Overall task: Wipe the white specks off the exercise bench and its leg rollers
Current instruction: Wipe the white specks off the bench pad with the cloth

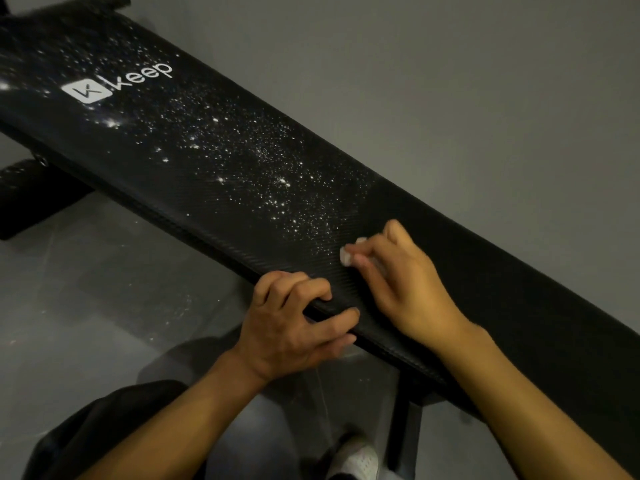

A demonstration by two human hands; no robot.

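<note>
A long black exercise bench [467,271] runs from the top left to the bottom right, with a white "Keep" logo near its far end. White specks [263,168] cover its middle and far part; the stretch right of my hands looks bare of them. My right hand [398,282] presses a small white wipe [346,255] onto the pad at the near edge of the specks. My left hand [294,323] grips the bench's near edge just beside it. A black leg roller [24,188] shows at the left, below the bench.
Grey floor [450,81] surrounds the bench, with a few white specks [173,306] on it at the left. A black bench leg [401,420] stands under the pad near my white shoe [356,462]. My dark-clothed knee [114,427] is at the bottom left.
</note>
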